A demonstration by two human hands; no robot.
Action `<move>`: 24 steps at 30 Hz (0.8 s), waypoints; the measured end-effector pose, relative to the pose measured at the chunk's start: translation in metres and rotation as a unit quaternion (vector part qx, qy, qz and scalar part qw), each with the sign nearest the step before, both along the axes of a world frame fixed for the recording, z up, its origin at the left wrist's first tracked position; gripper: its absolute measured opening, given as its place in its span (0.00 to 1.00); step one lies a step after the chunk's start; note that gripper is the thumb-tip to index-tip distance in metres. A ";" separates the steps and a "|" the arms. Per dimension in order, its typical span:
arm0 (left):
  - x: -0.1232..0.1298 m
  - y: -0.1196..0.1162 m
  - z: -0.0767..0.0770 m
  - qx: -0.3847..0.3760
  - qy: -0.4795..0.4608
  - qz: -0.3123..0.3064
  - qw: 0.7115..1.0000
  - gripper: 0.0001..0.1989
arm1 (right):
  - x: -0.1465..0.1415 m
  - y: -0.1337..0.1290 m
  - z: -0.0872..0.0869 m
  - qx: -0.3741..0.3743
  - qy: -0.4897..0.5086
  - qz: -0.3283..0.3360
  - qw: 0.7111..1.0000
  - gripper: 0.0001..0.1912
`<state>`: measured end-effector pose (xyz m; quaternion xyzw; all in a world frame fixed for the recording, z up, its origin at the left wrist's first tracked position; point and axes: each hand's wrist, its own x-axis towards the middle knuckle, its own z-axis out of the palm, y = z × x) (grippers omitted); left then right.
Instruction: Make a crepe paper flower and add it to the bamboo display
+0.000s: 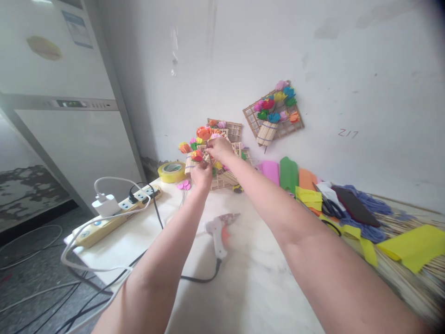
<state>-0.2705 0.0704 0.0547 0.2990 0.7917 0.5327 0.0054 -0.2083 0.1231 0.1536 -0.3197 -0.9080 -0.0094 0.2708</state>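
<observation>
Both my arms stretch to the back of the white table. My left hand [202, 175] is closed at the lower front of a cluster of coloured paper flowers [203, 133] on stick lattices, just beneath a red-orange flower [196, 155]. Its fingertips pinch something too small to make out. My right hand [219, 149] is bent over the middle of the cluster, thumb and fingers together; what lies between them is hidden. A bundled stick vase [189, 164] stands left of my left hand. Another lattice with flowers and a stick vase [267, 132] leans on the wall.
A white glue gun [217, 235] lies between my forearms. Yellow tape [171, 171], pink paper discs [183, 185] and a power strip [120, 214] with cables are at the left. Coloured paper [289, 176], a dark flat object [356, 207] and thin sticks [417, 283] lie at the right.
</observation>
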 end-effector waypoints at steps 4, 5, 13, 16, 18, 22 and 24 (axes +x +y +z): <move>0.000 0.000 -0.002 0.017 0.005 0.001 1.000 0.13 | -0.005 0.002 -0.001 0.006 -0.002 -0.003 1.000 0.11; 0.000 0.000 -0.002 0.021 0.007 -0.001 1.000 0.13 | -0.005 0.002 -0.001 0.007 -0.001 -0.003 1.000 0.11; -0.004 0.004 -0.005 0.028 0.021 -0.007 0.999 0.14 | -0.003 -0.001 -0.001 0.003 -0.019 -0.021 1.000 0.11; -0.004 0.002 -0.004 0.022 0.003 -0.009 1.000 0.13 | -0.005 -0.005 -0.001 0.002 -0.040 -0.029 0.999 0.10; -0.003 0.001 -0.003 0.021 -0.014 -0.010 1.000 0.13 | -0.006 -0.007 0.000 0.004 -0.055 -0.036 0.998 0.10; -0.002 0.000 -0.004 0.029 -0.034 -0.012 0.999 0.13 | -0.008 -0.010 0.001 0.013 -0.074 -0.041 0.996 0.11; -0.002 0.000 -0.004 0.029 -0.042 -0.010 0.999 0.14 | -0.009 -0.011 0.001 0.016 -0.084 -0.041 0.995 0.11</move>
